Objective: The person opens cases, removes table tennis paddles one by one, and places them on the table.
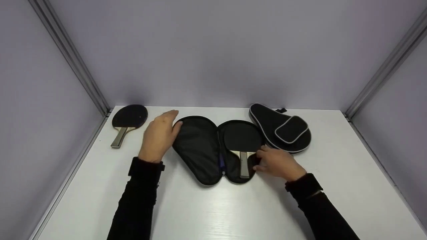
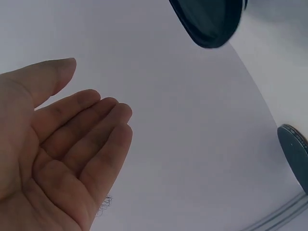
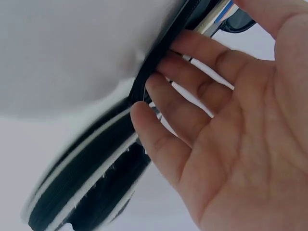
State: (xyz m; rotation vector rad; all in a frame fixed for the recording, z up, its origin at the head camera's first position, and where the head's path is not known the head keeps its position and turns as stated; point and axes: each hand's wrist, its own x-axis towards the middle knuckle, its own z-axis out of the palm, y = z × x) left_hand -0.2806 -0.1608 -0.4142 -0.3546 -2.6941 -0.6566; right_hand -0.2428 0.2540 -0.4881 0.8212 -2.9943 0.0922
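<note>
Right now, one paddle (image 1: 243, 136) lies in the right half of the open case (image 1: 196, 150), so that part looks done; the case isn't closed yet. Over on the left, the left hand (image 1: 158, 136) is empty, fingers loosely extended beside the case's edge. Across from it, the right hand (image 1: 278, 163) puts slightly bent fingers to the right rim, not wrapped around anything. Still uncased, a second paddle (image 1: 130, 116) lies far left; a closed case (image 1: 277, 121) sits behind the right hand.
</note>
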